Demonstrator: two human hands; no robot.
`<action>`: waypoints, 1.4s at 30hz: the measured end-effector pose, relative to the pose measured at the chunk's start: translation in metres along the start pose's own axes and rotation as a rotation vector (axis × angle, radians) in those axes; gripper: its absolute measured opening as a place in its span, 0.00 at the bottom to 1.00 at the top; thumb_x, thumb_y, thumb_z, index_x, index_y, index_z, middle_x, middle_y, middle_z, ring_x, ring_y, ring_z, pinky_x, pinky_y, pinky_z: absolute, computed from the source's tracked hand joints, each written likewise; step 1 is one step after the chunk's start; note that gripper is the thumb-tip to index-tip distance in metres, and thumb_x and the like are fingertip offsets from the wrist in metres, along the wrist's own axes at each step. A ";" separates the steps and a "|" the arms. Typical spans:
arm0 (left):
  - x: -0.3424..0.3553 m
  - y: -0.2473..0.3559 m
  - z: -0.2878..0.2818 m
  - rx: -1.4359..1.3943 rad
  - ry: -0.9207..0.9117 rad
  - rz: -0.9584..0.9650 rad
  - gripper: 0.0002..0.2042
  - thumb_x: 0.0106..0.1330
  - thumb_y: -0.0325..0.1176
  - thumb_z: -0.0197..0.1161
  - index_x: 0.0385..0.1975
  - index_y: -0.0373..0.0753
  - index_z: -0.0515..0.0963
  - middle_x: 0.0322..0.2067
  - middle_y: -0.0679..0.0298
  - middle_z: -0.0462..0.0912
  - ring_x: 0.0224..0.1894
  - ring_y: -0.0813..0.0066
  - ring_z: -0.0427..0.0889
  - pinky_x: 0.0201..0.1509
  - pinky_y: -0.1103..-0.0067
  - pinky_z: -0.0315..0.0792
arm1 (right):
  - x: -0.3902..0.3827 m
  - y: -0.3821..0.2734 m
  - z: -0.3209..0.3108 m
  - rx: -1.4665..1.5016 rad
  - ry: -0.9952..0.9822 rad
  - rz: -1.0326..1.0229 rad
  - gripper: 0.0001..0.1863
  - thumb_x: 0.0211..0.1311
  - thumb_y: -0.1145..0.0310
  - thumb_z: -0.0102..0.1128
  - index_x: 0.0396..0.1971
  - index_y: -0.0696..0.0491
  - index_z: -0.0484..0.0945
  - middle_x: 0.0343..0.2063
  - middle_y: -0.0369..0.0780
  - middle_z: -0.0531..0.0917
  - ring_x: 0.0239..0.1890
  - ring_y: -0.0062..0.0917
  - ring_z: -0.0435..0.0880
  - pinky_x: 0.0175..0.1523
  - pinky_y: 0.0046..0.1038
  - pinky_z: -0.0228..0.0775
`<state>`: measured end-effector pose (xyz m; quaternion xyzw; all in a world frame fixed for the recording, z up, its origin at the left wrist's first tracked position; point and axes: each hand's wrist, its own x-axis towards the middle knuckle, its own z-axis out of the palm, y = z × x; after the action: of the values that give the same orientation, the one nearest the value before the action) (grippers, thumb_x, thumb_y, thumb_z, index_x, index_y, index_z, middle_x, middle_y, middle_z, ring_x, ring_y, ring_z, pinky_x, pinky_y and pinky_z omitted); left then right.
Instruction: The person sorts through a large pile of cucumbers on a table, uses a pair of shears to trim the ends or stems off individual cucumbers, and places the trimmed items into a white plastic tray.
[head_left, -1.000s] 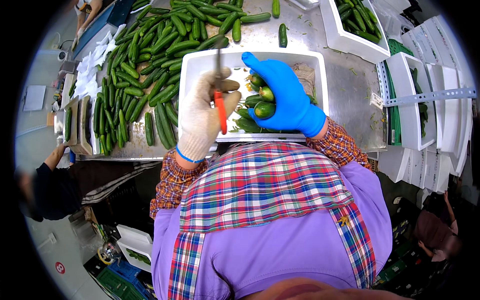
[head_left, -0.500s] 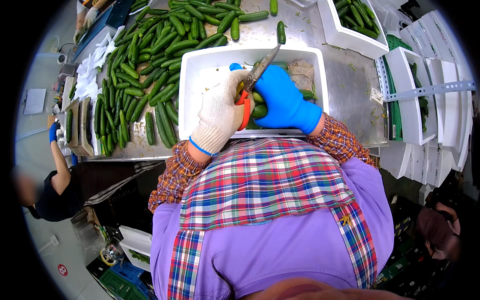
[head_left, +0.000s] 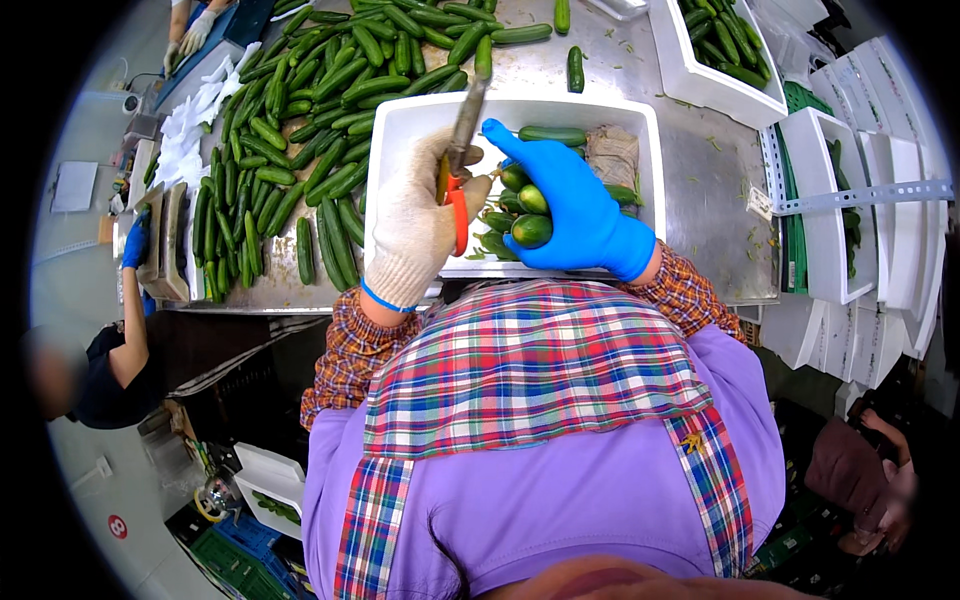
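The left hand (head_left: 420,225) in a cream knit glove has its fingers wrapped tight around an orange-handled knife (head_left: 460,150), blade pointing toward the far edge of the steel table (head_left: 700,210), while the right hand (head_left: 570,205) in a blue rubber glove is closed on a bunch of short green cucumbers (head_left: 528,215). Both sit over the white rectangular foam tray (head_left: 420,125) at the table's near edge. Not much free room: a loose cucumber pile (head_left: 300,130) crowds the left side, more white boxes (head_left: 700,70) fill the far right corner.
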<state>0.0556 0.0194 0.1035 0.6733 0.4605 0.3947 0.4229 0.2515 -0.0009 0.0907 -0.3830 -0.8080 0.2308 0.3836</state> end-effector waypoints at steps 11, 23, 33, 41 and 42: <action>0.003 0.003 0.014 0.333 -0.004 0.091 0.21 0.57 0.26 0.67 0.51 0.37 0.73 0.34 0.58 0.83 0.35 0.69 0.83 0.40 0.76 0.77 | -0.007 0.002 0.000 -0.099 -0.055 0.012 0.43 0.37 0.66 0.70 0.59 0.56 0.65 0.47 0.48 0.74 0.48 0.44 0.74 0.56 0.41 0.66; 0.000 -0.021 -0.019 0.217 0.181 -0.045 0.18 0.58 0.24 0.68 0.49 0.34 0.75 0.29 0.67 0.78 0.31 0.82 0.76 0.37 0.85 0.71 | -0.011 0.008 -0.012 0.752 0.241 0.156 0.44 0.47 0.71 0.66 0.68 0.50 0.57 0.51 0.45 0.75 0.55 0.40 0.74 0.64 0.40 0.64; -0.011 -0.050 -0.017 0.601 0.125 0.533 0.28 0.44 0.21 0.69 0.51 0.42 0.78 0.29 0.59 0.77 0.35 0.58 0.77 0.39 0.67 0.71 | -0.023 0.059 -0.024 2.257 0.633 0.487 0.46 0.57 0.44 0.55 0.66 0.61 0.52 0.58 0.53 0.67 0.61 0.44 0.68 0.72 0.57 0.46; -0.006 -0.042 -0.002 0.609 0.085 0.547 0.28 0.43 0.21 0.69 0.51 0.44 0.79 0.31 0.57 0.79 0.35 0.57 0.79 0.40 0.67 0.74 | -0.026 0.048 -0.014 2.371 0.636 0.476 0.44 0.63 0.42 0.50 0.67 0.59 0.50 0.62 0.54 0.63 0.65 0.46 0.62 0.72 0.58 0.42; -0.006 -0.043 -0.001 0.601 0.081 0.529 0.28 0.43 0.21 0.69 0.51 0.45 0.79 0.30 0.57 0.79 0.35 0.57 0.80 0.39 0.67 0.74 | -0.026 0.049 -0.013 2.378 0.639 0.499 0.45 0.60 0.42 0.53 0.66 0.61 0.51 0.60 0.54 0.64 0.64 0.46 0.63 0.71 0.59 0.44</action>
<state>0.0412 0.0229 0.0631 0.8462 0.3823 0.3640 0.0725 0.2947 0.0095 0.0544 0.0185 0.1230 0.7784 0.6153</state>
